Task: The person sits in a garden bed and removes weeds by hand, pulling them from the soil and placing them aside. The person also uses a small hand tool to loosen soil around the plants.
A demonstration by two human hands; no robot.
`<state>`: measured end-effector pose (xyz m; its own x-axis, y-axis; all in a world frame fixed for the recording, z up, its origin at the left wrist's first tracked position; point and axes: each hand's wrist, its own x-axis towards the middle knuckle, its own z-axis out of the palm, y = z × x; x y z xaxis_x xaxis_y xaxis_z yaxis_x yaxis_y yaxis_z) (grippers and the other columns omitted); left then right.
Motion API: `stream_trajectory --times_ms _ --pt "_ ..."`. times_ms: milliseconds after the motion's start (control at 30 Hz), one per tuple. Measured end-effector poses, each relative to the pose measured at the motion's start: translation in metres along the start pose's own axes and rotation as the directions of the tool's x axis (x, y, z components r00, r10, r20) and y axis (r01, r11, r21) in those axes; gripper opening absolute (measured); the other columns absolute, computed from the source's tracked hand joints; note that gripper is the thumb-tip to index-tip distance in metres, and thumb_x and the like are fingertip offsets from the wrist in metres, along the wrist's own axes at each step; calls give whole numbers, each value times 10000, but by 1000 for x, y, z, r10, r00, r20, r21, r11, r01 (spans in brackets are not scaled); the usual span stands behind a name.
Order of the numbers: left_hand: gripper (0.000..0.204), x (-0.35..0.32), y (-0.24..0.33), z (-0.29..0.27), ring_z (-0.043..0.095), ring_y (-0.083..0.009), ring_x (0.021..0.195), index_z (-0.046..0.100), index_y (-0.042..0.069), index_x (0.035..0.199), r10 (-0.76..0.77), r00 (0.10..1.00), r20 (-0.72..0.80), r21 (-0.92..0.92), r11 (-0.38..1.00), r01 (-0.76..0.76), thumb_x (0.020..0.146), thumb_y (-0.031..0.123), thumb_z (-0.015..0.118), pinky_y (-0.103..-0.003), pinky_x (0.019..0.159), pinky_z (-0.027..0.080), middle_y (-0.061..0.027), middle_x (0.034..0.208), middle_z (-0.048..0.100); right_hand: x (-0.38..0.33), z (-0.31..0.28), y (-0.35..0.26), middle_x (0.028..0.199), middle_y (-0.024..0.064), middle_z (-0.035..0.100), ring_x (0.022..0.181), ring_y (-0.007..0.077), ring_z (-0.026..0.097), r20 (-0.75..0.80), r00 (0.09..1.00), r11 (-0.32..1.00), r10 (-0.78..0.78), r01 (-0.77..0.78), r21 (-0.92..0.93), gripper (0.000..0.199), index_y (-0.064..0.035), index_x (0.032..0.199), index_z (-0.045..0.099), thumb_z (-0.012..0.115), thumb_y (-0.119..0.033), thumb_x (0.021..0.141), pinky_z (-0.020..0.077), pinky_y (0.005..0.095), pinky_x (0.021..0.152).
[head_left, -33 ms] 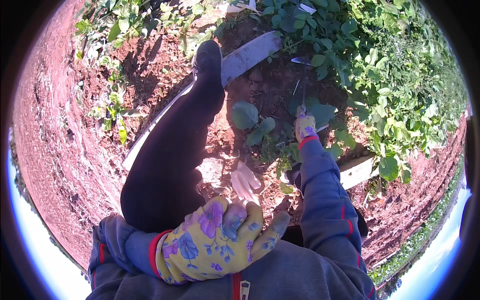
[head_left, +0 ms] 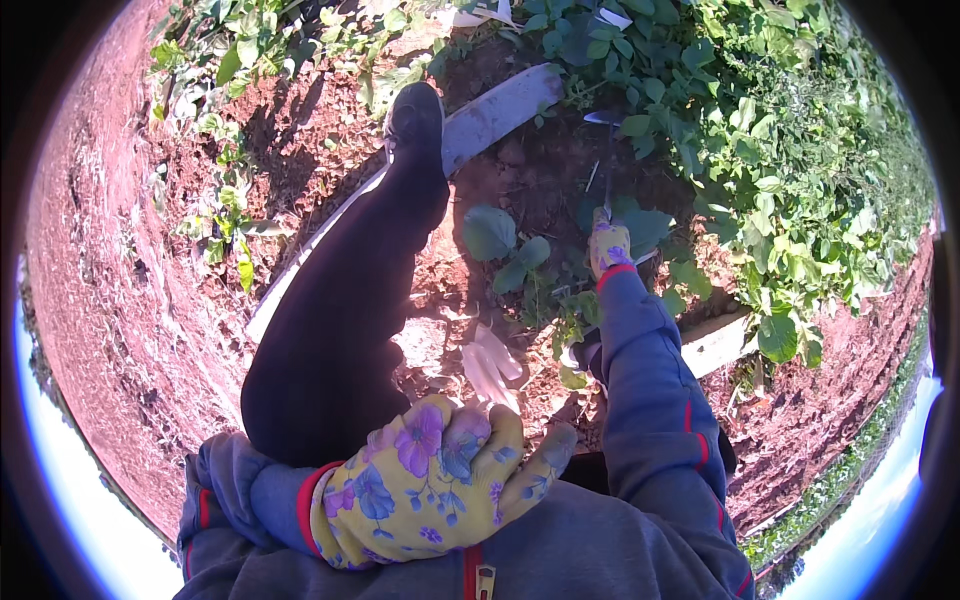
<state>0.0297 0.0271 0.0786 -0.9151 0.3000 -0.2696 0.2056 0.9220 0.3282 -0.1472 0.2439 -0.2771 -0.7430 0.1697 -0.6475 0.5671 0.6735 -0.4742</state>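
Hardly anything has moved since the earlier frame: our right hand (head_left: 610,246) and its small tool (head_left: 609,168) look nearly the same, with maybe a tiny shift at the blade (head_left: 602,118). Our right fingers are wrapped tight around the near end of the tool. It points away from us over dark dirt (head_left: 548,168), its pale blade right by some green leaves (head_left: 637,124). Our left hand (head_left: 430,480) is in front of our belly, fingers bent; its palm is hidden, so we cannot tell if it holds anything. We think we are partway through scraping or digging the dirt. Next, we would need a firm grip and a careful pull, so the leaves don't get cut.
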Motion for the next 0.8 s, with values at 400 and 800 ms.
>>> stream_trajectory --times_ms 400,800 --pt "336 1 0 2 493 -107 728 639 288 1146 -71 997 38 18 997 71 818 219 616 -288 637 398 31 880 589 8 49 19 828 146 618 615 258 621 193 971 986 139 -153 60 484 -52 1176 526 449 -484 970 524 421 484" --pt "358 22 -16 -21 493 -108 740 635 275 1172 245 961 -128 83 968 -236 819 224 601 -287 641 405 30 952 605 -131 55 60 804 111 590 590 208 557 273 947 911 171 -257 323 425 -47 1161 543 502 -425 970 462 352 464"
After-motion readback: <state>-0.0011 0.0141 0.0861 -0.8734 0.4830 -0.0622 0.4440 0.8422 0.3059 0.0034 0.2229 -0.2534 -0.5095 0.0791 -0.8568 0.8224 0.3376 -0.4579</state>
